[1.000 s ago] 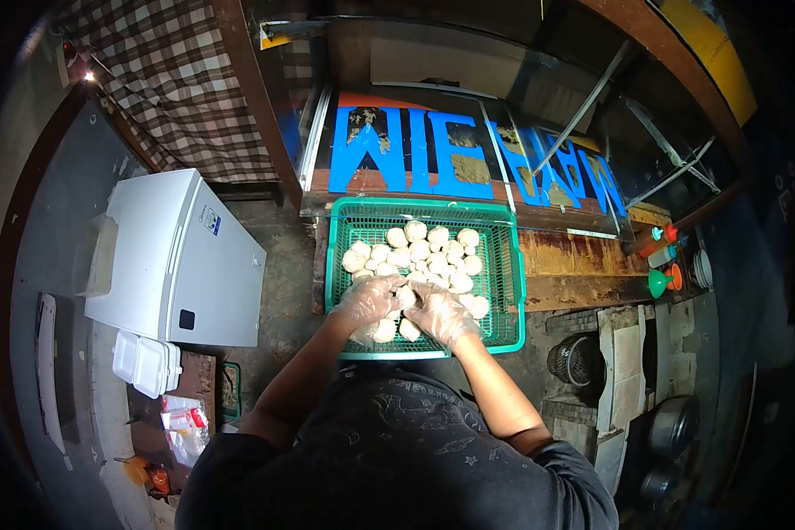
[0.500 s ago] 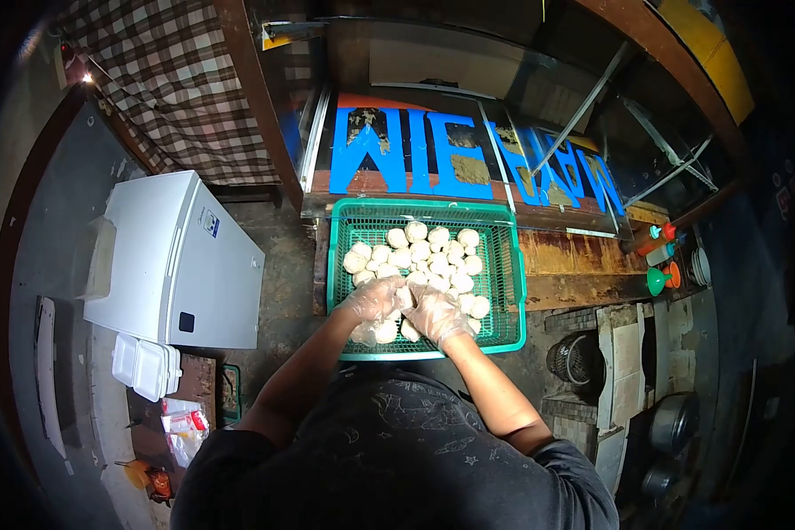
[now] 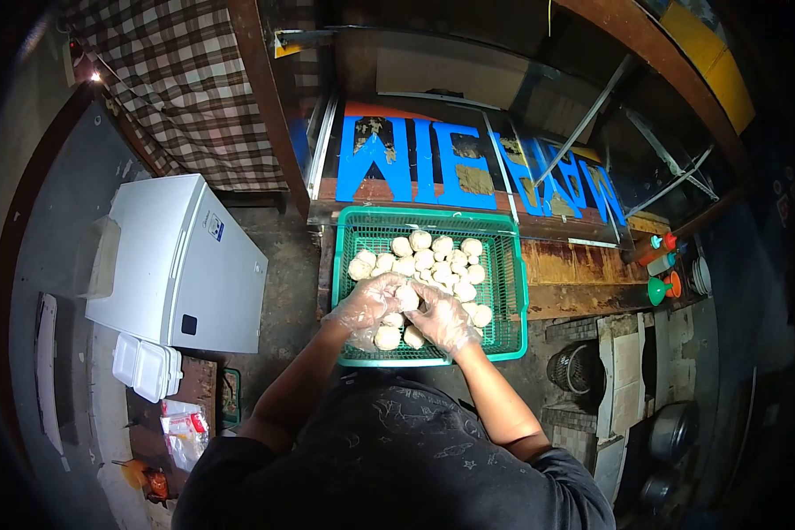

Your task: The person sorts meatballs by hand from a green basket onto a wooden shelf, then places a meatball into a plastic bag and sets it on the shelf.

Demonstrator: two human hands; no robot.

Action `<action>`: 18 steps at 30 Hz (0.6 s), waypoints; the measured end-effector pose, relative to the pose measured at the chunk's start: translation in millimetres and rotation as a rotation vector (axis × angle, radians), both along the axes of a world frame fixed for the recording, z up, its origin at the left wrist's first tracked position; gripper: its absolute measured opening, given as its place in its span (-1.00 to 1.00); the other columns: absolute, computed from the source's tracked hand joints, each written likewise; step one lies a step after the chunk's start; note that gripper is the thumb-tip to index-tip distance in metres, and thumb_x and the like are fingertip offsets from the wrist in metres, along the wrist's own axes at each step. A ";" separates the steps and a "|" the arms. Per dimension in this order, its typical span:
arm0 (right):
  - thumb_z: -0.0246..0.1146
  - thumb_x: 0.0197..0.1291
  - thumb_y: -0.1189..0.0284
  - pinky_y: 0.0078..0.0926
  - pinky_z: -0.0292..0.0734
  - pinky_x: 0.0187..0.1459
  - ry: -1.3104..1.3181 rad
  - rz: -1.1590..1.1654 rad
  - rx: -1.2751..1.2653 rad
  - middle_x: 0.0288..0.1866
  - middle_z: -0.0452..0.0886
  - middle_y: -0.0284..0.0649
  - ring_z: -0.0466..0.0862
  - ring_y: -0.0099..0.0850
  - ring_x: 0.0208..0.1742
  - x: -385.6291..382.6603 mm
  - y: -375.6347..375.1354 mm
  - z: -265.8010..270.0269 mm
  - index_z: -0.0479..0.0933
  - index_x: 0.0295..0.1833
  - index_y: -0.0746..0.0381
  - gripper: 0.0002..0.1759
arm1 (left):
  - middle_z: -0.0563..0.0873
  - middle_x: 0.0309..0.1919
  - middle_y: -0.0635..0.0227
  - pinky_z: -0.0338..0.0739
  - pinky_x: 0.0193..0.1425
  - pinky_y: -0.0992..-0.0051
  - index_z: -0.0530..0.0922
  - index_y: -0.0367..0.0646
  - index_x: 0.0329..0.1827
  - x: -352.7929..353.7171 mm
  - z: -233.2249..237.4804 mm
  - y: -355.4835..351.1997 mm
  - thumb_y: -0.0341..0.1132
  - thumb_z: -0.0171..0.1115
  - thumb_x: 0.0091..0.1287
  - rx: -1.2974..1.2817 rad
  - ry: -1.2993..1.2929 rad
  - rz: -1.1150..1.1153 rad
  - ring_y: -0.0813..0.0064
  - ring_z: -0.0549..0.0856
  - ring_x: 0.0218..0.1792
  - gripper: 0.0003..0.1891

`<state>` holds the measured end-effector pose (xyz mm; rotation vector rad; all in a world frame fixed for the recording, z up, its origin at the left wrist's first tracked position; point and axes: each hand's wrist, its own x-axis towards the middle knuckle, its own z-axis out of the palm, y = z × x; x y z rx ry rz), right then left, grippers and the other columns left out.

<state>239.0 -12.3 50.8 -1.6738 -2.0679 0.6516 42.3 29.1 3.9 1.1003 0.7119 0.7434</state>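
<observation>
A green plastic basket point(image 3: 518, 309) holds several round, whitish balls point(image 3: 420, 240) that look like dough. Over its near half, my left hand point(image 3: 367, 305) and my right hand point(image 3: 442, 318), both in clear plastic gloves, meet around one pale ball point(image 3: 406, 298). The fingers of both hands are curled against this ball, my left hand on its left side and my right hand on its right. Other balls lie in the basket just below and beyond the hands.
A white chest freezer point(image 3: 225, 265) stands at the left, with white foam boxes point(image 3: 146, 367) and plastic packets point(image 3: 184, 424) below it. Behind the basket is a glass case with blue letters point(image 3: 468, 168). Bottles point(image 3: 658, 252) stand at the right; metal pots point(image 3: 674, 431) lie lower right.
The ball between my hands now shows more clearly, with the fingers around its sides. My left hand has turned slightly. The whole view has shifted a little.
</observation>
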 end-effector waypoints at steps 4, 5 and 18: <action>0.36 0.20 0.35 -0.29 0.64 0.06 0.226 -0.011 -0.062 0.15 0.67 -0.10 0.73 -0.17 0.02 -3.8 -2.3 32.8 0.57 0.29 0.10 -0.49 | 0.66 0.03 0.25 0.61 0.19 0.45 0.45 -0.30 0.26 -8.8 34.5 -8.2 -0.53 0.31 0.37 0.074 -0.152 0.038 0.46 0.68 0.08 -0.59; 0.38 0.17 0.41 -0.35 0.64 0.06 0.313 -0.024 -0.099 0.15 0.67 -0.12 0.73 -0.23 0.02 -4.5 -2.7 38.9 0.58 0.28 0.12 -0.49 | 0.66 0.03 0.25 0.61 0.19 0.45 0.45 -0.30 0.26 -10.0 39.8 -9.5 -0.53 0.31 0.37 0.078 -0.151 0.040 0.46 0.68 0.08 -0.59; 0.47 0.05 0.58 -0.44 0.67 0.10 0.717 0.004 0.132 0.17 0.65 -0.07 0.71 -0.34 0.11 -17.9 11.2 89.6 0.56 0.24 0.34 -0.43 | 0.64 0.08 0.23 0.53 0.29 0.41 0.47 -0.30 0.20 -12.0 108.4 -4.3 -0.45 0.36 0.35 0.255 -0.185 0.276 0.44 0.62 0.16 -0.60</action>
